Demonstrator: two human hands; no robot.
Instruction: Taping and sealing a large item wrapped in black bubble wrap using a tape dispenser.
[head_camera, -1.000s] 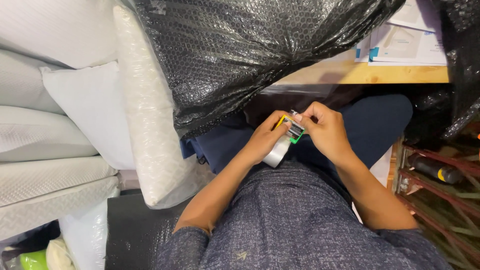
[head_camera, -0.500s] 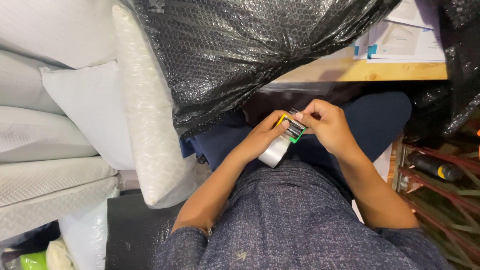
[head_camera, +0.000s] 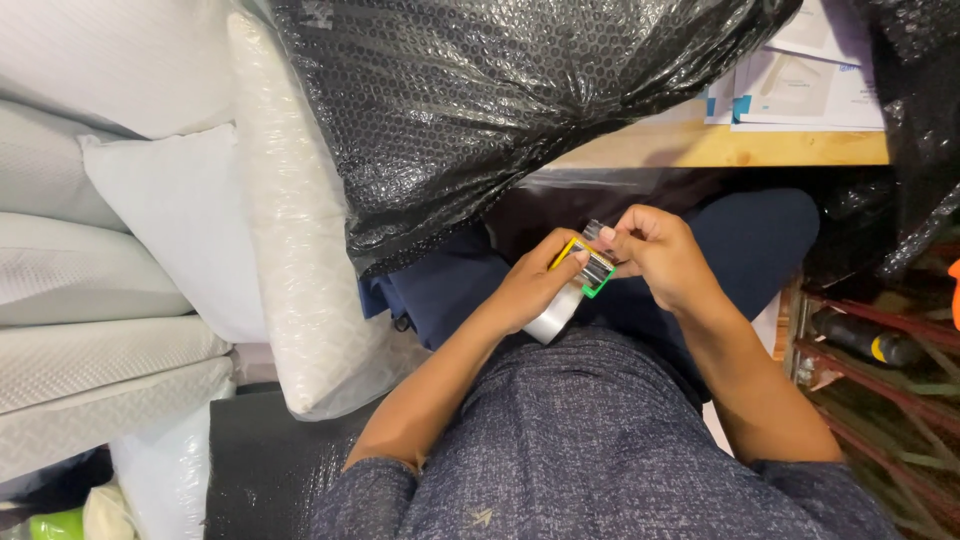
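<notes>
Closely, both hands (head_camera: 600, 270) gripping tape roll (head_camera: 570, 295)

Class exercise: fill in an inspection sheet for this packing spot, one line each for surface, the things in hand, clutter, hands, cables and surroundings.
Surface: wooden table, edge only, above the lap.
Things in hand: tape roll with a yellow-green dispenser.
Clutter: papers on the table; black bubble wrap draped over its edge.
Hands: left hand grips the tape roll; right hand pinches at the dispenser.
Cables: nothing seen.
Surroundings: white foam rolls at left; red rack with tools at right.
</notes>
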